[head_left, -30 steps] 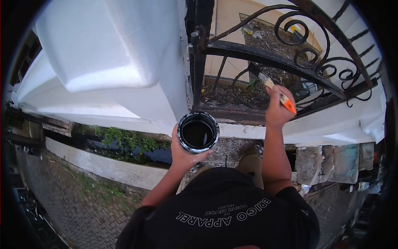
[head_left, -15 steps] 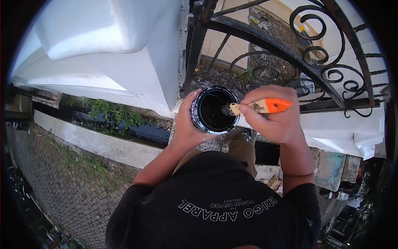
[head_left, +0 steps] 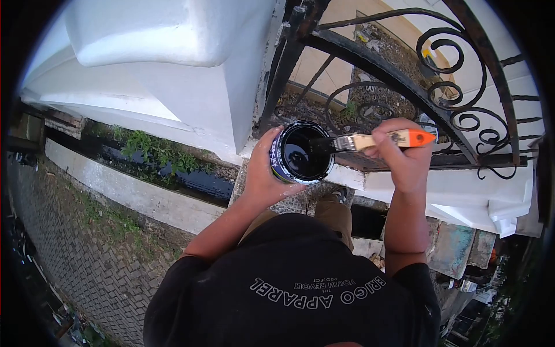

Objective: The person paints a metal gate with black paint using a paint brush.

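My left hand (head_left: 263, 173) is wrapped round the side of an open paint can (head_left: 279, 161) holding black paint (head_left: 296, 155). In my right hand (head_left: 402, 153) is a paintbrush (head_left: 365, 142) with a pale handle and an orange end, gripped between thumb and fingers. Its dark, paint-coated bristles lie over the right rim of the can, pointing left into the opening. Both hands are in front of my body, the right one to the right of the can.
A black wrought-iron gate (head_left: 384, 59) with scrolls stands beyond the can, beside a white wall (head_left: 173, 92). At the left, a water-filled ditch (head_left: 199, 184) with green plants (head_left: 153, 151) runs along a concrete kerb (head_left: 139, 194) and brick paving (head_left: 104, 260).
My right hand has moved right and drawn the brush partly out of the can, so more of its metal band and bristles show. The view has shifted slightly.
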Motion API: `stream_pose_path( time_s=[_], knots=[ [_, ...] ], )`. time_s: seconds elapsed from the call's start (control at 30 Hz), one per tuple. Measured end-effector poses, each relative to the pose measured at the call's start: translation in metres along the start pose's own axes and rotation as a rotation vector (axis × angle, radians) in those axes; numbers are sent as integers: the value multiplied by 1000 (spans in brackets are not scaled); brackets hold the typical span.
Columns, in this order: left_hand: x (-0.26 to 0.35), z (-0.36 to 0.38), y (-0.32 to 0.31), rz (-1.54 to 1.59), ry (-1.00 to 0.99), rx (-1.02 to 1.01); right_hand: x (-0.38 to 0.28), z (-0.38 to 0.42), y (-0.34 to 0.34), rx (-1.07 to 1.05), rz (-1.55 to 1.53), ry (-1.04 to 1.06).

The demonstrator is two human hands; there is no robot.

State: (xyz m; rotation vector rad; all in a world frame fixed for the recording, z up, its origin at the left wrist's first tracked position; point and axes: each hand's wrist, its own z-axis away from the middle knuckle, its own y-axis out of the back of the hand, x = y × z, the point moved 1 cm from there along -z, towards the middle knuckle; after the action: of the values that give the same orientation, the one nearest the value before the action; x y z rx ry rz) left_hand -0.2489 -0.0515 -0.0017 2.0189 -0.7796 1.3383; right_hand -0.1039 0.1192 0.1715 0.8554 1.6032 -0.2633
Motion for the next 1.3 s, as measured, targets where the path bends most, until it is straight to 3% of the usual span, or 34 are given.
stream_pose_path(
  time_s=[0.17,0.53,0.73,0.83,0.93,1.0,1.07,1.13,1.2,1.27,1.3],
  knots=[
    [-2,-3,4,26,0,44,39,9,5,195,-453,-92],
    [-2,-7,13,-18,13,66,70,18,17,312,-532,-156],
    [-4,-16,6,169,81,155,85,12,-1,321,-808,-241],
    [-11,-31,3,153,65,181,99,2,-20,366,-1103,-364],
    [-12,-50,4,146,15,187,104,-16,-41,496,-1149,-293],
    [-17,-55,9,74,-3,172,105,-31,-53,525,-1149,-211],
    [-22,-55,13,85,12,200,99,-46,-67,699,-905,-29],
    [-20,-49,22,55,-21,186,99,-57,-80,715,-865,49],
    [-15,-38,31,157,91,163,99,-65,-93,686,-574,168],
    [-15,-30,39,160,93,147,97,-71,-102,706,-511,206],
    [-17,-26,43,132,97,148,102,-74,-103,729,-303,325]
  ],
)
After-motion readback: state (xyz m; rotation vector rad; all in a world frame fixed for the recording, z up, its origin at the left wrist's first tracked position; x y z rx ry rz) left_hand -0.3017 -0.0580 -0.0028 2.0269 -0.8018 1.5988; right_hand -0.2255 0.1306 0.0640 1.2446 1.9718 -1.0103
